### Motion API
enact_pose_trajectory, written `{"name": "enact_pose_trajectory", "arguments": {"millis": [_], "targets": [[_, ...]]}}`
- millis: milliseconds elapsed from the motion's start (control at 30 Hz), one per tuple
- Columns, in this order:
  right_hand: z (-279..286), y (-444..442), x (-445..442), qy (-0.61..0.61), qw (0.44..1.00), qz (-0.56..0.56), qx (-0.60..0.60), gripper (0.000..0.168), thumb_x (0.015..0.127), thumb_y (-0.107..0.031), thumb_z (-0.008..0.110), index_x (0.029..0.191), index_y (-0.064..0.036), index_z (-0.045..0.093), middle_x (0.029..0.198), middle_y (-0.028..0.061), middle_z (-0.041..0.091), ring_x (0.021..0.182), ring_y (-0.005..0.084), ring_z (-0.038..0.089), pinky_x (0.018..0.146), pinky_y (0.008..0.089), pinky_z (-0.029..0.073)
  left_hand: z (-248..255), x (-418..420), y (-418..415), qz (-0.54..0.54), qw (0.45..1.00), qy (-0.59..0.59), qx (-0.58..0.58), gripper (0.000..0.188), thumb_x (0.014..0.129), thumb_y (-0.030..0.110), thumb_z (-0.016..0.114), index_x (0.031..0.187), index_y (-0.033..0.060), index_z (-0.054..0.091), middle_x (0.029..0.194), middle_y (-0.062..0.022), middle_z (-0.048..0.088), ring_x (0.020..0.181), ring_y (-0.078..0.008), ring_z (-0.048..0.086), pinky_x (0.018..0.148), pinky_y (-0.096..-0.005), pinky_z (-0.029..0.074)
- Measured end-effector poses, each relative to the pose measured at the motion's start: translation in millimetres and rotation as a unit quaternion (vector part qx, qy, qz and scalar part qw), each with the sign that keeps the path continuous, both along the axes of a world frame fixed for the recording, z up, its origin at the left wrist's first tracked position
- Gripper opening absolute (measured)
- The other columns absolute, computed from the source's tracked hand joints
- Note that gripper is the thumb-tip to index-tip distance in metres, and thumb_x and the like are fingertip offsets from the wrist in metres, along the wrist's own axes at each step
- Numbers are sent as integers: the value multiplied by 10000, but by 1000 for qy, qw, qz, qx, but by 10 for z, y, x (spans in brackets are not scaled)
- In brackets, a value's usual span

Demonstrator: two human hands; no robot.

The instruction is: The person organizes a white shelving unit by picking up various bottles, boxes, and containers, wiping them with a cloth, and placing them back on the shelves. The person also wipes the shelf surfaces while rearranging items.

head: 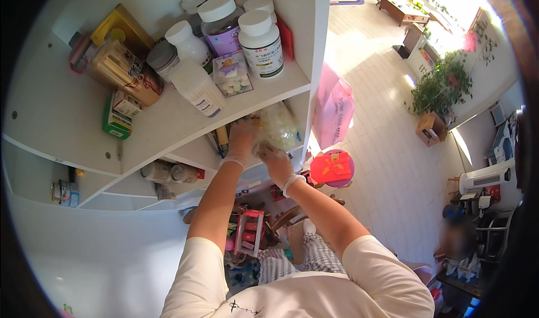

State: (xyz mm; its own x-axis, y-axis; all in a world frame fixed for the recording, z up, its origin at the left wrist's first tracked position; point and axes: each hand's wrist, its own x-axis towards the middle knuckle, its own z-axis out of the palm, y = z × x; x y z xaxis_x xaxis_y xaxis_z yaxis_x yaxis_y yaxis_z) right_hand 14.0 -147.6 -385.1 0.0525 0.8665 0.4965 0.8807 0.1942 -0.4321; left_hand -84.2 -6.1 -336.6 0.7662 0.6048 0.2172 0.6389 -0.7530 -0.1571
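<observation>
Both my hands wear clear disposable gloves and reach into a lower compartment of the white shelf unit (269, 91). My left hand (242, 138) is beside a tan narrow item (222, 136); its fingertips are hidden among the things there. My right hand (274, 160) has curled fingers at the near side of a clear plastic bag (278, 126) with pale yellow-green pieces inside. Blur and overlap hide whether either hand grips anything. The hands are close together but apart.
Above my hands, a shelf carries a white supplement bottle (262, 44), a cotton swab container (198, 88), a small clear box (233, 74) and a green carton (117, 116). A pink bag (334, 107) and a stool with a red packet (332, 167) stand right. Below is an open red-and-white box (249, 234).
</observation>
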Motion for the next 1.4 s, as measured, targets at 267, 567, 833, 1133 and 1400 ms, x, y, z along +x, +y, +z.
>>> {"name": "enact_pose_trajectory", "arguments": {"millis": [267,567,833,1133,1400], "targets": [[64,-36,20,4,999,8,50,382,735,-10,551,1082,-114,672,1165,41,613,1116,252,580,844,379,516,32,-24,48,32,997,-40,66,147,726,153,694,869,130,666,887,-69,581,886,-248,572,724,-404,441],[122,148,-42,-35,999,-27,21,270,771,-82,561,1011,-56,683,1146,81,606,1133,269,552,840,398,506,137,-263,-274,143,820,-461,-307,172,859,121,663,963,21,568,869,-85,616,782,-216,612,688,-339,492],[7,514,-130,139,985,-63,-85,357,829,-67,544,1181,-27,584,1182,187,586,1044,377,578,886,444,485,570,-385,-877,169,516,-609,-577,250,942,177,598,1094,-15,548,1061,-103,627,980,-188,636,886,-358,541],[-56,341,-131,84,996,5,-43,326,785,-37,561,1097,-68,649,1273,149,554,1160,353,542,952,425,456,902,-512,-1286,119,439,-657,-601,264,965,159,568,1156,-6,491,1171,-113,582,1099,-219,604,974,-416,510],[412,-10,-23,73,997,7,11,377,793,-28,577,1160,-67,652,1223,136,618,1194,331,554,950,405,475,1069,-637,-1526,133,429,-652,-611,332,950,123,565,1263,57,479,1215,-74,592,1112,-190,597,975,-378,487]]}}
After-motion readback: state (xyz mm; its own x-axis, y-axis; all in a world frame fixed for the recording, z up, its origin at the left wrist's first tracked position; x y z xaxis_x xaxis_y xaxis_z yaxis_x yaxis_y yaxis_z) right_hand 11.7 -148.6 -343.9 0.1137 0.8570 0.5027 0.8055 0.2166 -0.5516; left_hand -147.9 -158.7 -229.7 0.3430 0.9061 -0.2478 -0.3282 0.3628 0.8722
